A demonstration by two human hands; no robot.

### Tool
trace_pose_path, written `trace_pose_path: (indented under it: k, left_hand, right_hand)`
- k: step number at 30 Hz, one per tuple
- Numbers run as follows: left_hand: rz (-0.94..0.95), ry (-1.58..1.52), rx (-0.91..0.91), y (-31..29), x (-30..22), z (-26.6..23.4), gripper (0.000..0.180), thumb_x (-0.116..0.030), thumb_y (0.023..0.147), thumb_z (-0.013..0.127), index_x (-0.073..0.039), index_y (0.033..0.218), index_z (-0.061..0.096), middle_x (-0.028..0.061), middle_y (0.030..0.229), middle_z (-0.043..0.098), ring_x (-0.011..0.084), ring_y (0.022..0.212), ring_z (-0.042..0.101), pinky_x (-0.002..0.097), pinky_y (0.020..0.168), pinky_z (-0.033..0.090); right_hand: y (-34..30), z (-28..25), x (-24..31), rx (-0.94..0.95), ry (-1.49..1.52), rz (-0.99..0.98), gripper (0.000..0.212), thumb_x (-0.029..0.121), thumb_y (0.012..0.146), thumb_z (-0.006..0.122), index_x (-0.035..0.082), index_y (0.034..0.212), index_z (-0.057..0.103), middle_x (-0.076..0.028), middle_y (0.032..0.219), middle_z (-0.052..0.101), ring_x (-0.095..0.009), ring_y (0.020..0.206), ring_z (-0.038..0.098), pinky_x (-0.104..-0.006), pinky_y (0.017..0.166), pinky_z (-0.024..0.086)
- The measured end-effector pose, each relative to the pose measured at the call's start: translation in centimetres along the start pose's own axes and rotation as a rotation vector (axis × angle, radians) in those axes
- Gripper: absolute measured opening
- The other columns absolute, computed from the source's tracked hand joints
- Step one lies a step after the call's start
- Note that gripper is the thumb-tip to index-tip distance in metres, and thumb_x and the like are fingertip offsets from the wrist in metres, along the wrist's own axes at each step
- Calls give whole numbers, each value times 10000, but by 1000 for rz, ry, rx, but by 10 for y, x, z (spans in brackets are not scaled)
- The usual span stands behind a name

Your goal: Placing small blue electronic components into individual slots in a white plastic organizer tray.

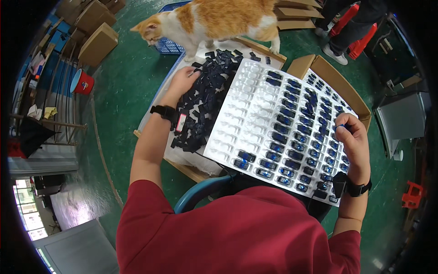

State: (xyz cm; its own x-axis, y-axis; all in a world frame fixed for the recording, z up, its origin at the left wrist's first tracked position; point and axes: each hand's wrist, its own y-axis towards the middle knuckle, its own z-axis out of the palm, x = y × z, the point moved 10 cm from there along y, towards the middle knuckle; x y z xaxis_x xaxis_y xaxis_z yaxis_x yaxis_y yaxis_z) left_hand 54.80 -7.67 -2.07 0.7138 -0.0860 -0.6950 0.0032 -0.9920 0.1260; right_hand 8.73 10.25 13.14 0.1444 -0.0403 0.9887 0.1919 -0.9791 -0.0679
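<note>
Left of the white tray (221, 131), the left hand (182, 81) is half-curled at the black parts (211, 86), any grip unclear; by the tray's right edge, the right hand (355, 139) pinches a blue part (341, 128), best kept square to the pockets (258, 115).

Left grip, a bare hand (183, 81): the fingertips are partly lost among the heap of black plastic pieces (207, 98); whether it pinches one, I cannot tell.
Right grip, a bare hand (355, 139): it covers most of the small dark-blue piece (341, 128).
Heap: the lower pieces are hidden beneath others, their details too small to tell.
Orange-and-white cat (219, 20): its back is cut by the upper edge.
Blue plastic basket (169, 46): partly hidden behind the cat.
Person in dark trousers (353, 25): the upper body is cut off at the top.
</note>
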Motion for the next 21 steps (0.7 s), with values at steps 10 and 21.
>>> trace_pose_path:
  k: [10, 21]
  left_hand:
    - [114, 249, -11, 71, -75, -11, 429, -260, 884, 607, 10, 1210, 539, 66, 1043, 626, 111, 937, 565, 253, 835, 448]
    - [272, -34, 699, -32, -199, 108, 317, -202, 861, 630, -4, 1107, 599, 70, 996, 652, 115, 911, 595, 255, 786, 475]
  right_hand:
    - [-12, -4, -4, -24, -31, -17, 132, 154, 814, 632, 51, 834, 551, 58, 772, 492, -21, 678, 405, -173, 596, 319]
    - [-15, -9, -30, 0, 88, 91, 83, 105, 813, 585, 73, 845, 516, -16, 834, 599, -27, 663, 456, -171, 585, 373]
